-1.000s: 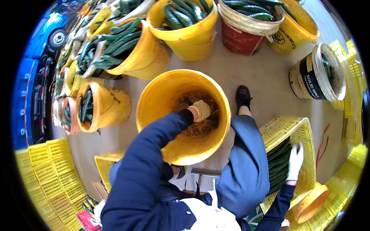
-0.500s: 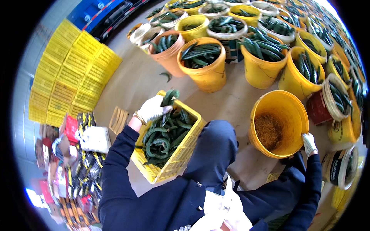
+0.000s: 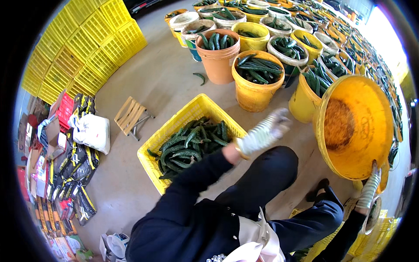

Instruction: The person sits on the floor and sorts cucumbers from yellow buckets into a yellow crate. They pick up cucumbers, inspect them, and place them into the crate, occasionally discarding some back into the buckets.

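My right grip (image 3: 370, 186) pinches the near rim of the large yellow bucket (image 3: 371, 118), thumb inside, fingers apparently behind; this hold likely steadies its tilt, mouth toward me, at my right. Whether its base touches the floor (image 3: 120, 187), I cannot tell. My left grip (image 3: 263, 133) is blurred near my left knee (image 3: 280, 162): spread or pressed together, I cannot tell. The yellow crate (image 3: 150, 172) of cucumbers (image 3: 192, 144) rests at my left, probably for easy reach.

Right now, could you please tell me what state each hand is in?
Left hand: blurred; nothing visibly held, open or closed cannot be told.
Right hand: closed on the rim of the tilted bucket.
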A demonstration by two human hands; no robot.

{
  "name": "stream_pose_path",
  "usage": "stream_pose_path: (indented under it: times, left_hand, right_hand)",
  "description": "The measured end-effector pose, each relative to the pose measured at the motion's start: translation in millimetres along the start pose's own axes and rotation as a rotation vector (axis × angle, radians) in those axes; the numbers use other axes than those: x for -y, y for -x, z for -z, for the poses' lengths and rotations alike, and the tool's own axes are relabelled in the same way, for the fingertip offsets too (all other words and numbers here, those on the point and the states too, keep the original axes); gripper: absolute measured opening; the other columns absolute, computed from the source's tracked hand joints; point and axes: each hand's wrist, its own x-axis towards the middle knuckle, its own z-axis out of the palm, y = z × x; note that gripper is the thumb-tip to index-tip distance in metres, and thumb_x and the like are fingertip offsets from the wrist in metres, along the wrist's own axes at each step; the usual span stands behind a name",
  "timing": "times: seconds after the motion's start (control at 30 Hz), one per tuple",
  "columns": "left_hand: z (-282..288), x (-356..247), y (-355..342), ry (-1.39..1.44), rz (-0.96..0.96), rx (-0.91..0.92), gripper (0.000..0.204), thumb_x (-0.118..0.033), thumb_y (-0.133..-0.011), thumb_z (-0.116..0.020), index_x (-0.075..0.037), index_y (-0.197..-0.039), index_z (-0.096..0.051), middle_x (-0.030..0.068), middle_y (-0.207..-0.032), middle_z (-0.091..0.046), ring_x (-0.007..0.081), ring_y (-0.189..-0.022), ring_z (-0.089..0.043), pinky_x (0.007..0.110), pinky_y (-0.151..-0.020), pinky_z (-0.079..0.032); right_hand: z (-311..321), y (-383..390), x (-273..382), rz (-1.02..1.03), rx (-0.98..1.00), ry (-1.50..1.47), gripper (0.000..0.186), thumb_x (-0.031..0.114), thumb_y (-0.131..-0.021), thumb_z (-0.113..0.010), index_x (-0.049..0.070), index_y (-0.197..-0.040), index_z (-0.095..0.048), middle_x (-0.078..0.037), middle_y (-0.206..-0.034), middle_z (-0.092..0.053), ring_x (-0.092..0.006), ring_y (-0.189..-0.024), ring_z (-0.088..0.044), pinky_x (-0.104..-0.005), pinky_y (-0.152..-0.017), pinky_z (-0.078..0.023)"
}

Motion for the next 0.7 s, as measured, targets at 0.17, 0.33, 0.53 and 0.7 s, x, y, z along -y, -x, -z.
stream_pose_path:
  times: [0.17,0.33,0.53,0.7]
  left_hand:
    - [-69.6,-25.4,9.6,0.330,0.077,-0.081,0.070,-0.039,-0.087,-0.062,-0.006,-0.139,-0.028,0.0069,-0.120,-0.050,0.0169,-0.104,-0.052,0.027,-0.076,-0.048]
    - [-30.7,-29.7,69.5,0.761,-0.200,-0.461,0.051,-0.021,-0.082,-0.066,-0.008,-0.126,-0.045,0.0038,-0.116,-0.055,0.0200,-0.105,-0.054,0.034,-0.087,-0.050]
    - [75.5,-118.4,214.0,0.561,-0.476,-0.957,0.048,-0.024,-0.088,-0.051,-0.009,-0.132,-0.037,0.0121,-0.135,-0.042,0.0302,-0.123,-0.043,0.050,-0.103,-0.038]
    - [148.9,-132.2,351.3,0.150,-0.689,-1.411,0.046,-0.021,-0.087,-0.051,-0.004,-0.128,-0.041,0.0127,-0.128,-0.050,0.0269,-0.116,-0.049,0.044,-0.100,-0.043]
  right_hand:
    - [-37.4,44.5,62.7,0.347,0.113,0.101,0.044,0.018,-0.090,-0.057,0.002,-0.130,-0.048,-0.015,-0.126,-0.052,-0.0235,-0.111,-0.053,-0.0320,-0.095,-0.042]
    - [-132.0,91.8,84.6,0.894,0.430,0.510,0.046,0.008,-0.092,-0.051,0.005,-0.137,-0.040,-0.017,-0.136,-0.043,-0.0253,-0.123,-0.045,-0.0363,-0.103,-0.036]
    - [-224.8,171.8,116.1,0.680,1.036,0.201,0.056,0.000,-0.087,-0.054,0.004,-0.139,-0.035,-0.011,-0.142,-0.037,-0.0225,-0.131,-0.036,-0.0345,-0.109,-0.028]
    - [-194.7,76.4,26.6,0.401,0.856,0.244,0.048,0.006,-0.091,-0.055,0.003,-0.136,-0.040,-0.009,-0.133,-0.047,-0.0178,-0.120,-0.045,-0.0285,-0.101,-0.036]
